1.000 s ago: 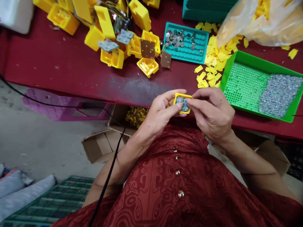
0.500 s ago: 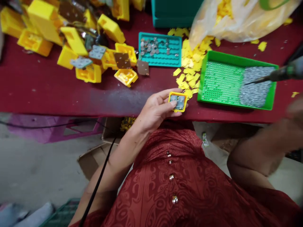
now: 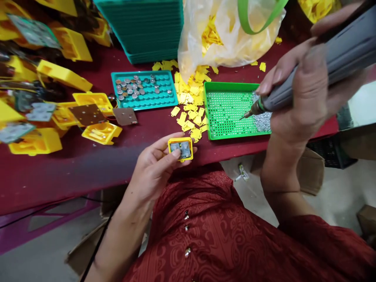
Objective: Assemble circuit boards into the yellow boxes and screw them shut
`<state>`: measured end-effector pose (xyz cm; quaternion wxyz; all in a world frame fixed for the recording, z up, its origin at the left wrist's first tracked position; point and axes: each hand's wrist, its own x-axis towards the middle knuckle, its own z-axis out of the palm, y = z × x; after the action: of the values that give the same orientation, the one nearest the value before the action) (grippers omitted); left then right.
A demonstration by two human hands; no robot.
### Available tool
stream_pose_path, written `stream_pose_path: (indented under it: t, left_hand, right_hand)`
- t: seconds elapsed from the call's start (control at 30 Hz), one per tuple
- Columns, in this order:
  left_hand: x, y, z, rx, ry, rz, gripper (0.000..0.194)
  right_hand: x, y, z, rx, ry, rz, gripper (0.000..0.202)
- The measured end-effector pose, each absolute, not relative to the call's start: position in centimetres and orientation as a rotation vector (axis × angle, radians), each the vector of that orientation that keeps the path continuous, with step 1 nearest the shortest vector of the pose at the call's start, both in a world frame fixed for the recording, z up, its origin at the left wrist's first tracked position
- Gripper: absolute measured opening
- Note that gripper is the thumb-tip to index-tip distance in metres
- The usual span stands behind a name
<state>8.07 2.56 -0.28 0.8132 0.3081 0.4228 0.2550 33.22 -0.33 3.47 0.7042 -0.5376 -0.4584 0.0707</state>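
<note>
My left hand (image 3: pixel 155 164) grips a small yellow plastic case (image 3: pixel 181 149) with a grey part inside, the thumb resting on that part. My right hand (image 3: pixel 305 90) is wrapped round a grey electric screwdriver (image 3: pixel 282 92), its thin bit pointing down and left over the green perforated tray (image 3: pixel 226 131). Small silver screws (image 3: pixel 263 120) lie heaped at the right end of this tray, partly behind the right hand. Flat yellow plastic pieces (image 3: pixel 190 117) are scattered between the green tray and a teal tray (image 3: pixel 147 103) of small round metal parts.
Yellow housings (image 3: pixel 35 141) with wires and boards are piled at the left. Stacked teal trays (image 3: pixel 143 35) stand at the back, beside a clear plastic bag (image 3: pixel 235 51) of yellow pieces. A dark red cloth (image 3: pixel 73 172) covers the table. Cardboard (image 3: pixel 311 172) lies below.
The view has shifted to the right. My right hand has come fully into view with the screwdriver, its bit now further left over the green tray. The left hand keeps hold of the yellow case.
</note>
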Motion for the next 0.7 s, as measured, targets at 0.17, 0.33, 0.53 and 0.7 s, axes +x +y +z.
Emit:
stream_pose_path:
  t: [0.17, 0.33, 0.53, 0.7]
  left_hand:
    - [8.5, 2.6, -0.6, 0.643, 0.895, 0.513, 0.039]
    - [9.0, 2.4, -0.6, 0.648, 0.904, 0.471, 0.043]
    - [8.9, 2.3, -0.7, 0.637, 0.884, 0.488, 0.041]
    - [8.9, 2.5, -0.5, 0.634, 0.898, 0.487, 0.042]
  right_hand:
    - [33.6, -0.3, -0.5, -1.02, -0.961, -0.102, 0.029]
    - [33.6, -0.4, -1.6, -0.981, -0.944, -0.065, 0.026]
    - [33.6, -0.2, -2.2, -1.16, -0.88, -0.1, 0.044]
    - [33.5, -0.5, -2.1, -1.215, -0.844, -0.078, 0.044]
